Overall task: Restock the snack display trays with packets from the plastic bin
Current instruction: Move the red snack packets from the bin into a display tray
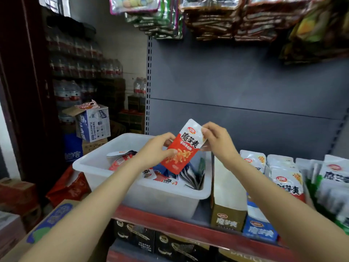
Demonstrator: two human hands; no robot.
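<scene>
- Left hand (156, 150): fingers and thumb curled round the lower left edge of a red-and-white packet (182, 147), gripping it.
- Right hand (217, 138): pinches the packet's top right corner between thumb and fingertips.
- Packet is held between both hands, tilted, white top end toward the right hand, red end lower by the left hand. It hangs above the plastic bin (143, 188), not touching the contents.
- Bin sits under and below both hands on the red shelf edge (170, 223). More packets (166, 179) lie loose in it, mostly beneath the left hand and wrist.
- Just right of the bin, under the right forearm: a brown display tray (227, 217), tall white inner wall showing; cannot tell what is inside.
- Beside that, further right of the right hand: a blue display tray (259, 230) with upright white packets (287, 183), then green-packed ones (332, 178) at the far right.
- Above the hands: grey back panel (245, 82), hanging snack bags (226, 17) at top.
- Left of the left arm: cardboard boxes (93, 122), stacked water bottles (66, 95).
</scene>
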